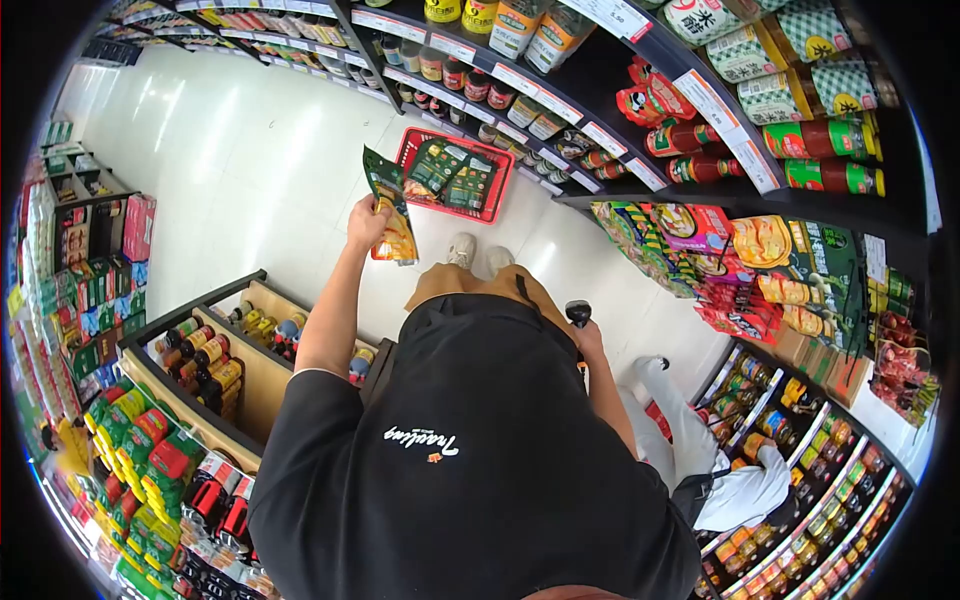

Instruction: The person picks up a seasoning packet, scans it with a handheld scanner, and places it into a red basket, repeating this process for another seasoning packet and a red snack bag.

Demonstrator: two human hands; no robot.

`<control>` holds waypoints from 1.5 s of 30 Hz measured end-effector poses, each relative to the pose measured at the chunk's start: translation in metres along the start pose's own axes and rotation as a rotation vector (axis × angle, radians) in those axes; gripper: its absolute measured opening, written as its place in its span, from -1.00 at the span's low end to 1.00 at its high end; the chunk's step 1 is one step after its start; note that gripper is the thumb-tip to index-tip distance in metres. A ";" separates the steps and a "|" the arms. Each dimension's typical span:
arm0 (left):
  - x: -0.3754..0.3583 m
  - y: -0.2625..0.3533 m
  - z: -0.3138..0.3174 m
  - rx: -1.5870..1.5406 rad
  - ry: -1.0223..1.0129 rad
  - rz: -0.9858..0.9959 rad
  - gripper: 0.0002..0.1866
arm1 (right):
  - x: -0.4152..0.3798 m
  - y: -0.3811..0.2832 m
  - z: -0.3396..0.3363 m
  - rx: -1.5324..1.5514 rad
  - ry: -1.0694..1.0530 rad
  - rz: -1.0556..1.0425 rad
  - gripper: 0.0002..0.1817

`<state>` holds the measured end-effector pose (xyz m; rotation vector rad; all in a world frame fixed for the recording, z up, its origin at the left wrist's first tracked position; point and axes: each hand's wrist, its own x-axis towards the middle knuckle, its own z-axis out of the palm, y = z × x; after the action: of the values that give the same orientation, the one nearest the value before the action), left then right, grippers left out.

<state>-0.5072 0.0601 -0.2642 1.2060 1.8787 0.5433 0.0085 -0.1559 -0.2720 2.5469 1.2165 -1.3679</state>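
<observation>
My left hand is closed on the edge of a dark green and orange food packet, which hangs upright above the floor. Just beyond it, a red shopping basket rests on the floor with several similar dark green packets inside. The packet overlaps the basket's left side in view. Down by my right hip, my right hand is wrapped round a black object with a rounded top; its lower part is hidden, so I cannot name its kind.
Shelves of jars and bottles curve along the front and right. Hanging food packets project on the right. A wooden display stand with bottles is at my left. Another person in pale clothes is at the jar shelves, behind right.
</observation>
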 end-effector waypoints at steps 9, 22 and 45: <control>-0.005 -0.004 0.006 0.378 -0.041 -0.087 -0.70 | -0.020 0.019 0.005 0.069 -0.026 0.071 -0.49; 0.009 0.129 0.013 0.281 0.048 0.260 -0.78 | -0.026 0.005 -0.004 0.065 -0.016 0.088 -0.57; -0.051 -0.088 0.019 0.638 -0.283 -0.462 -0.50 | -0.023 0.037 0.024 0.106 0.019 0.102 -0.50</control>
<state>-0.5279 -0.0257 -0.3173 1.0909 2.0444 -0.4899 0.0072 -0.2050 -0.2829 2.6573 1.0268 -1.4263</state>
